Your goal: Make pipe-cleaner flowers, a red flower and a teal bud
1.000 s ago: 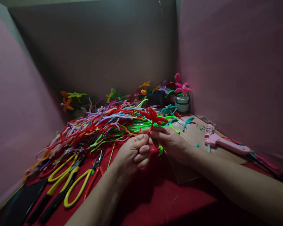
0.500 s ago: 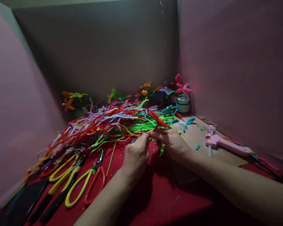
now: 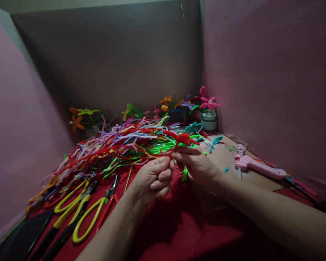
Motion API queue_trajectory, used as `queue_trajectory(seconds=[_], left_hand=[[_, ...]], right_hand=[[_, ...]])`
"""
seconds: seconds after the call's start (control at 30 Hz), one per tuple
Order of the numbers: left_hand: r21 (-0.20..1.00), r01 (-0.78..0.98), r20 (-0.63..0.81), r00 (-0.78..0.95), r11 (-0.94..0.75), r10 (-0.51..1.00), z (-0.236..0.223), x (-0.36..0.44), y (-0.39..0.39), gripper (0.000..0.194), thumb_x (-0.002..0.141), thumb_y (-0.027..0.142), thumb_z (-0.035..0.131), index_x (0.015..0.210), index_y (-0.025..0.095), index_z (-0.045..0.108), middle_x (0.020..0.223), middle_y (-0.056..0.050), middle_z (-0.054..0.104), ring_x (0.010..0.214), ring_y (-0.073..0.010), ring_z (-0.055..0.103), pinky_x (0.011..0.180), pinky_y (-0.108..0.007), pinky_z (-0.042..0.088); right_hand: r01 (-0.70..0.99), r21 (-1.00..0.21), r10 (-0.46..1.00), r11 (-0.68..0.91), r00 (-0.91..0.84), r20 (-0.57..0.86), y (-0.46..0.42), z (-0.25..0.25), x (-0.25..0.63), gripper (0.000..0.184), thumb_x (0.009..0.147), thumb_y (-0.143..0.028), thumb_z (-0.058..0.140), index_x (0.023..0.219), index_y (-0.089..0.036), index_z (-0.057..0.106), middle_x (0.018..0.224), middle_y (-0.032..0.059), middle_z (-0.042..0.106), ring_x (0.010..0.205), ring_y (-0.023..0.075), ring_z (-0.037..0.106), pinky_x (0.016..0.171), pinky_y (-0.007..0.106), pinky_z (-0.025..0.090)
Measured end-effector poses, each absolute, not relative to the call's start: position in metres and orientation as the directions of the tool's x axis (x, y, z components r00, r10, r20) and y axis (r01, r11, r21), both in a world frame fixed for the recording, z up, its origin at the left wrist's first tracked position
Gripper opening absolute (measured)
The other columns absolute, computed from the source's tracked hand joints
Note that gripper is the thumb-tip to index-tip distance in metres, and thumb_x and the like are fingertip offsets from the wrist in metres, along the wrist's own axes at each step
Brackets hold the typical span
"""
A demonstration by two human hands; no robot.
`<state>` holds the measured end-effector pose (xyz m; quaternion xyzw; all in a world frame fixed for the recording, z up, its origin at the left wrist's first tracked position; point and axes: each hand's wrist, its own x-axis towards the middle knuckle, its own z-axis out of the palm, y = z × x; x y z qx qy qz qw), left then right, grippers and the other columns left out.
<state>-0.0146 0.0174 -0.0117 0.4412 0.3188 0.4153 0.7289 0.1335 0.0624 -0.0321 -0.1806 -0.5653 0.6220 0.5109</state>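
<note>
A red pipe-cleaner flower [image 3: 183, 138] stands up between my two hands, its looped petals above my fingertips. My left hand [image 3: 155, 177] is closed, thumb and forefinger pinching the base of the red piece, the other fingers curled in. My right hand [image 3: 195, 163] pinches the same piece just under the petals from the right. The twisted lower end is mostly hidden by the fingers. Below my right hand lies a small bright green piece [image 3: 184, 175]. Behind both hands spreads a heap of many-coloured pipe cleaners [image 3: 116, 141], with a bright green bundle [image 3: 163, 148] at its right.
At left lie yellow-and-black pliers [image 3: 78, 214], scissors [image 3: 91, 224] with yellow and red handles, and a black flat object [image 3: 25, 232]. A pink glue gun [image 3: 258, 167] rests on a board [image 3: 222, 159] at right. Finished flowers and a small pot [image 3: 208, 122] line the back.
My left hand has rolled over, so its curled fingers now show. The red flower has turned, its petals now bunched and facing differently. The view has shifted slightly.
</note>
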Motion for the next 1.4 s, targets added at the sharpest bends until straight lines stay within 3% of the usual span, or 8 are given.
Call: queue_trajectory(seconds=[0.1, 0.17, 0.27, 0.4, 0.63, 0.77, 1.07, 1.4], left_hand=[[0.989, -0.112, -0.055, 0.292, 0.091, 0.955, -0.012, -0.006, 0.017, 0.020, 0.085, 0.037, 0.047, 0.080, 0.018, 0.052, 0.050, 0.008, 0.040, 0.029, -0.0034, 0.023, 0.028, -0.016, 0.025], [0.979, 0.172, 0.088, 0.105, -0.105, 0.991, -0.015, 0.000, 0.017, 0.019, 0.083, 0.037, 0.050, 0.079, 0.018, 0.052, 0.054, 0.005, 0.047, 0.035, -0.0068, 0.038, 0.034, -0.018, 0.031], [0.732, 0.601, 0.425, -0.035, -0.320, 0.905, -0.023, 0.002, 0.017, 0.011, 0.079, 0.030, 0.057, 0.076, 0.019, 0.053, 0.062, 0.002, 0.052, 0.049, -0.0097, 0.047, 0.050, -0.021, 0.036], [0.495, 0.767, 0.585, 0.053, -0.408, 0.809, -0.031, -0.004, 0.020, 0.014, 0.083, 0.022, 0.048, 0.070, 0.020, 0.054, 0.064, 0.000, 0.054, 0.056, -0.0111, 0.047, 0.058, -0.022, 0.034], [0.858, 0.438, 0.323, -0.054, -0.268, 0.945, -0.022, -0.003, 0.022, 0.018, 0.081, 0.028, 0.050, 0.066, 0.019, 0.053, 0.049, 0.006, 0.044, 0.039, -0.0064, 0.037, 0.042, -0.019, 0.029], [0.974, 0.192, 0.133, -0.043, -0.123, 0.990, -0.015, 0.002, 0.020, 0.019, 0.077, 0.033, 0.055, 0.068, 0.017, 0.053, 0.047, 0.007, 0.045, 0.030, -0.0039, 0.033, 0.033, -0.017, 0.025], [0.977, -0.192, -0.050, 0.187, 0.087, 0.981, -0.012, -0.006, 0.021, 0.024, 0.073, 0.037, 0.064, 0.074, 0.016, 0.053, 0.049, 0.008, 0.048, 0.026, -0.0002, 0.026, 0.025, -0.013, 0.024], [0.921, -0.335, -0.077, 0.347, 0.200, 0.935, -0.017, -0.014, 0.024, 0.018, 0.080, 0.031, 0.059, 0.079, 0.013, 0.055, 0.050, 0.007, 0.047, 0.026, 0.0023, 0.016, 0.023, -0.010, 0.020]], right_hand=[[-0.434, -0.887, 0.882, 0.158, -0.341, 0.324, 0.062, -0.032, 0.133, 0.014, 0.071, -0.031, 0.069, 0.071, -0.017, 0.071, 0.063, 0.0009, 0.058, 0.055, 0.0096, 0.042, 0.051, 0.025, 0.031], [-0.429, -0.888, 0.902, 0.167, -0.298, 0.314, 0.062, -0.032, 0.133, 0.012, 0.068, -0.029, 0.071, 0.067, -0.017, 0.070, 0.062, 0.0004, 0.058, 0.053, 0.0093, 0.041, 0.049, 0.025, 0.030], [-0.409, -0.894, 0.906, 0.181, -0.285, 0.314, 0.064, -0.036, 0.132, 0.011, 0.067, -0.029, 0.071, 0.071, -0.019, 0.071, 0.063, 0.0001, 0.060, 0.052, 0.0093, 0.041, 0.049, 0.025, 0.030], [-0.312, -0.922, 0.914, 0.227, -0.259, 0.313, 0.062, -0.038, 0.130, 0.013, 0.068, -0.031, 0.071, 0.074, -0.020, 0.072, 0.066, 0.0004, 0.062, 0.051, 0.0097, 0.043, 0.048, 0.025, 0.032], [-0.266, -0.935, 0.868, 0.236, -0.375, 0.326, 0.060, -0.031, 0.133, 0.018, 0.070, -0.035, 0.066, 0.070, -0.017, 0.070, 0.056, -0.0024, 0.052, 0.049, 0.0084, 0.040, 0.047, 0.024, 0.032], [-0.278, -0.935, 0.886, 0.222, -0.343, 0.312, 0.063, -0.032, 0.132, 0.016, 0.069, -0.033, 0.067, 0.069, -0.017, 0.069, 0.054, -0.0027, 0.050, 0.049, 0.0086, 0.040, 0.045, 0.023, 0.030], [-0.393, -0.910, 0.878, 0.130, -0.380, 0.290, 0.066, -0.032, 0.132, 0.017, 0.065, -0.033, 0.070, 0.069, -0.016, 0.071, 0.061, 0.0005, 0.059, 0.051, 0.0088, 0.041, 0.044, 0.023, 0.029], [-0.390, -0.915, 0.846, 0.098, -0.452, 0.283, 0.068, -0.035, 0.131, 0.017, 0.071, -0.032, 0.066, 0.073, -0.016, 0.071, 0.061, -0.0002, 0.059, 0.049, 0.0074, 0.040, 0.048, 0.024, 0.029]])
